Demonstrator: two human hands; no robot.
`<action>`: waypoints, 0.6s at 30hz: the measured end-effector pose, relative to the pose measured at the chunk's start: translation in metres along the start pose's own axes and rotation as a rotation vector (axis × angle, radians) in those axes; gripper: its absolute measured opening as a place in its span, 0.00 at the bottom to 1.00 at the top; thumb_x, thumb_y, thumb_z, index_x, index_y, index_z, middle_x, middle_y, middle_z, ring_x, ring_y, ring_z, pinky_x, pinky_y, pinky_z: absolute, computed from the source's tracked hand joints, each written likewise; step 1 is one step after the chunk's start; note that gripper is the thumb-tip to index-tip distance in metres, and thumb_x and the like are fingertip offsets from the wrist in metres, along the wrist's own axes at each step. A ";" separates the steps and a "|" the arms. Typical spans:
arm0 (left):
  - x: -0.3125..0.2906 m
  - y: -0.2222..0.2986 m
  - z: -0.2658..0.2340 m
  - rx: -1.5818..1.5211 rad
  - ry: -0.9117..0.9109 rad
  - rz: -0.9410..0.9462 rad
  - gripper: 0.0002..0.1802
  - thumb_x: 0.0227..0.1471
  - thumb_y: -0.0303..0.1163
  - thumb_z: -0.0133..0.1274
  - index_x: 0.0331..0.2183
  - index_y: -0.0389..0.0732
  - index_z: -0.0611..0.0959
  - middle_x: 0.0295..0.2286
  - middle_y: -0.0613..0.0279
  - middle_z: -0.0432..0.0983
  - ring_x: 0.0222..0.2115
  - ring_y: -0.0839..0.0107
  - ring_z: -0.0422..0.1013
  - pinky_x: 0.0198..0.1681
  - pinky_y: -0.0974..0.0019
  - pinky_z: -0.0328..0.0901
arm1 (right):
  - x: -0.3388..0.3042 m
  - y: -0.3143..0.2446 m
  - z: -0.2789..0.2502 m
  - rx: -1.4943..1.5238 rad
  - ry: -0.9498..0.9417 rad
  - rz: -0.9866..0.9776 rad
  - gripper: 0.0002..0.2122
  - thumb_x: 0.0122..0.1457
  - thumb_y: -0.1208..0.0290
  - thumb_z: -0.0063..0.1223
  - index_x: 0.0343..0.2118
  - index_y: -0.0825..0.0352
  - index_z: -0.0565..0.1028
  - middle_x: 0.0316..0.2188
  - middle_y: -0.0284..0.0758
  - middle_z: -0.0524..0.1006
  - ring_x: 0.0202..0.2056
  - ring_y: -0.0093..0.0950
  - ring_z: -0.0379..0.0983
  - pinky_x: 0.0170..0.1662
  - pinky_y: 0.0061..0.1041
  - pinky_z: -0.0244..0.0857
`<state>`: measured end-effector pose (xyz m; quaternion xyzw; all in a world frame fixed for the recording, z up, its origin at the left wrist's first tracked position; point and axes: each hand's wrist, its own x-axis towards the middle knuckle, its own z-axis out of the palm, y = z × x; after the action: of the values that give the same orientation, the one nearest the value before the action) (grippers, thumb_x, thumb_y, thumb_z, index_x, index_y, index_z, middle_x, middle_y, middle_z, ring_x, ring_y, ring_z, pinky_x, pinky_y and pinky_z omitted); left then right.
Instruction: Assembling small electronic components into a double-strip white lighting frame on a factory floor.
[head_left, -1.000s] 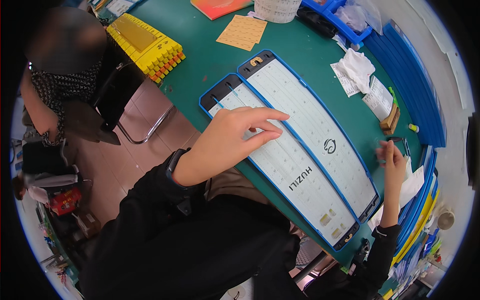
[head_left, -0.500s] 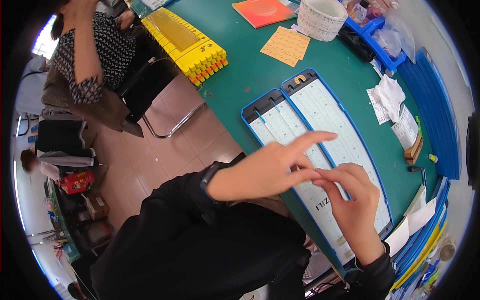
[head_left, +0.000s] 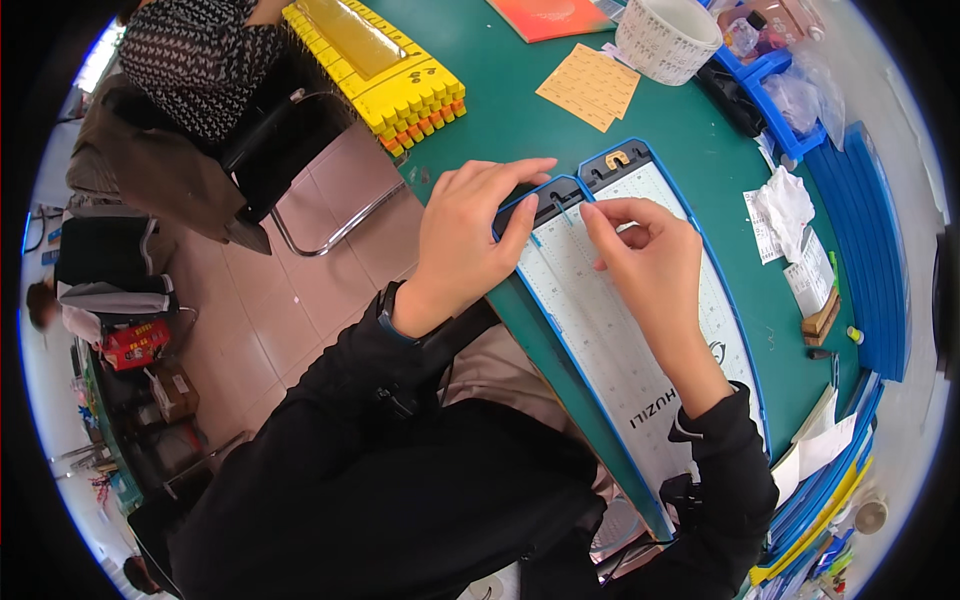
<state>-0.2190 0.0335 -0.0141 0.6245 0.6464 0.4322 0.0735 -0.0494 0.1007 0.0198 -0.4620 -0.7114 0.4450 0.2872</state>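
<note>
A long blue-framed case [head_left: 648, 393] lies opened out on the green table, with two ruled white panels and black slotted ends. My left hand [head_left: 465, 240] is at the far left corner of the case, thumb and index finger spread around its black end [head_left: 545, 208]. Over the left panel, close to that end, my right hand [head_left: 650, 255] has thumb and index finger pinched together. Whatever is between those fingertips is too thin or hidden to make out. Thin pale strands run lengthwise on the left panel. A small tan clip [head_left: 617, 160] sits on the right panel's end.
Yellow stacked trays [head_left: 400, 90] stand at the table's far left edge. Beyond the case are tan cards [head_left: 590, 85], a white roll [head_left: 668, 38] and an orange booklet [head_left: 550, 15]. Crumpled tissue [head_left: 785, 210] and a blue bin [head_left: 775, 90] are at right. A seated person [head_left: 195, 60] is at far left.
My hands have parted from a shared pinch above the middle of the case. Both have moved to its far end, the left reaching the corner. The view has shifted slightly.
</note>
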 end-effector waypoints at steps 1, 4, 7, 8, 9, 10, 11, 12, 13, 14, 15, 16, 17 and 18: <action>-0.001 -0.001 0.001 0.020 0.026 0.038 0.17 0.48 0.28 0.54 0.44 0.44 0.81 0.37 0.65 0.80 0.40 0.66 0.72 0.45 0.64 0.61 | 0.002 -0.002 0.002 0.006 0.008 0.020 0.08 0.52 0.72 0.61 0.29 0.72 0.81 0.25 0.38 0.80 0.22 0.23 0.74 0.27 0.20 0.67; -0.002 -0.004 0.003 0.063 0.048 0.081 0.16 0.47 0.28 0.54 0.41 0.44 0.82 0.37 0.64 0.80 0.39 0.66 0.72 0.43 0.64 0.61 | 0.005 0.002 0.006 -0.055 0.001 -0.020 0.08 0.52 0.71 0.61 0.29 0.72 0.81 0.25 0.37 0.80 0.21 0.22 0.73 0.26 0.20 0.66; -0.001 -0.006 0.005 0.082 0.048 0.100 0.15 0.46 0.27 0.54 0.39 0.44 0.83 0.36 0.64 0.80 0.38 0.65 0.72 0.43 0.64 0.61 | 0.007 0.003 0.007 -0.047 -0.004 0.000 0.08 0.52 0.71 0.60 0.29 0.72 0.81 0.23 0.37 0.80 0.20 0.21 0.72 0.26 0.20 0.66; -0.001 -0.006 0.005 0.087 0.053 0.106 0.15 0.45 0.27 0.54 0.39 0.44 0.83 0.36 0.64 0.80 0.38 0.65 0.72 0.43 0.64 0.61 | 0.007 0.002 0.006 -0.048 -0.006 0.004 0.08 0.52 0.71 0.60 0.29 0.72 0.81 0.23 0.37 0.80 0.20 0.21 0.72 0.26 0.20 0.66; 0.000 -0.006 0.005 0.086 0.051 0.102 0.15 0.45 0.27 0.54 0.39 0.44 0.83 0.36 0.64 0.80 0.38 0.65 0.72 0.43 0.64 0.61 | 0.008 0.000 0.006 -0.058 -0.019 0.017 0.08 0.52 0.70 0.60 0.29 0.72 0.81 0.23 0.36 0.80 0.20 0.20 0.72 0.26 0.20 0.65; 0.000 -0.006 0.005 0.089 0.058 0.103 0.15 0.45 0.27 0.54 0.38 0.44 0.84 0.36 0.64 0.80 0.38 0.64 0.72 0.43 0.64 0.61 | 0.008 -0.002 0.006 -0.068 -0.031 0.031 0.08 0.53 0.70 0.60 0.29 0.71 0.81 0.22 0.36 0.80 0.20 0.20 0.71 0.26 0.20 0.65; 0.000 -0.006 0.004 0.093 0.064 0.104 0.15 0.45 0.27 0.54 0.38 0.45 0.84 0.35 0.64 0.80 0.38 0.64 0.72 0.43 0.64 0.61 | 0.008 -0.002 0.005 -0.068 -0.033 0.033 0.08 0.53 0.70 0.60 0.29 0.71 0.81 0.22 0.36 0.80 0.20 0.20 0.71 0.26 0.20 0.65; 0.000 -0.006 0.004 0.092 0.064 0.102 0.15 0.45 0.27 0.54 0.38 0.45 0.84 0.35 0.64 0.80 0.38 0.64 0.72 0.43 0.64 0.61 | 0.009 -0.003 0.005 -0.075 -0.035 0.028 0.09 0.53 0.70 0.60 0.29 0.71 0.81 0.22 0.36 0.80 0.20 0.19 0.71 0.26 0.19 0.65; 0.000 -0.006 0.005 0.095 0.065 0.099 0.14 0.46 0.28 0.54 0.38 0.45 0.84 0.35 0.65 0.80 0.37 0.65 0.72 0.43 0.64 0.61 | 0.009 -0.004 0.006 -0.081 -0.038 0.022 0.09 0.53 0.69 0.60 0.29 0.71 0.81 0.21 0.35 0.80 0.19 0.19 0.71 0.26 0.19 0.65; 0.000 -0.006 0.005 0.097 0.068 0.097 0.12 0.47 0.29 0.54 0.37 0.46 0.83 0.35 0.66 0.80 0.37 0.66 0.72 0.42 0.64 0.61 | 0.010 -0.003 0.006 -0.081 -0.039 0.022 0.09 0.53 0.69 0.60 0.29 0.71 0.81 0.21 0.35 0.80 0.19 0.19 0.71 0.26 0.19 0.65; 0.000 -0.007 0.005 0.098 0.067 0.096 0.12 0.47 0.29 0.54 0.37 0.46 0.83 0.35 0.66 0.80 0.37 0.66 0.72 0.42 0.64 0.61 | 0.010 -0.003 0.005 -0.080 -0.050 0.030 0.09 0.53 0.69 0.60 0.29 0.71 0.81 0.21 0.35 0.80 0.19 0.19 0.71 0.26 0.19 0.65; 0.000 -0.007 0.006 0.096 0.071 0.100 0.12 0.47 0.29 0.54 0.37 0.46 0.83 0.35 0.66 0.80 0.37 0.66 0.72 0.42 0.64 0.61 | 0.011 -0.003 0.005 -0.079 -0.061 0.037 0.09 0.53 0.69 0.60 0.29 0.71 0.81 0.21 0.35 0.80 0.19 0.19 0.71 0.26 0.19 0.65; 0.000 -0.008 0.006 0.094 0.074 0.105 0.12 0.46 0.28 0.54 0.37 0.46 0.83 0.35 0.67 0.80 0.37 0.66 0.72 0.42 0.64 0.61 | 0.011 -0.003 0.005 -0.078 -0.061 0.038 0.09 0.53 0.69 0.60 0.29 0.71 0.81 0.21 0.35 0.80 0.19 0.19 0.71 0.26 0.19 0.65; 0.000 -0.007 0.005 0.095 0.074 0.105 0.12 0.46 0.28 0.54 0.37 0.46 0.83 0.35 0.67 0.80 0.37 0.66 0.72 0.42 0.64 0.61 | 0.012 -0.003 0.005 -0.089 -0.065 0.039 0.09 0.53 0.69 0.60 0.29 0.72 0.81 0.21 0.35 0.80 0.19 0.19 0.70 0.26 0.19 0.65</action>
<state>-0.2209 0.0369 -0.0224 0.6438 0.6348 0.4272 -0.0029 -0.0595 0.1091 0.0199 -0.4733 -0.7303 0.4333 0.2343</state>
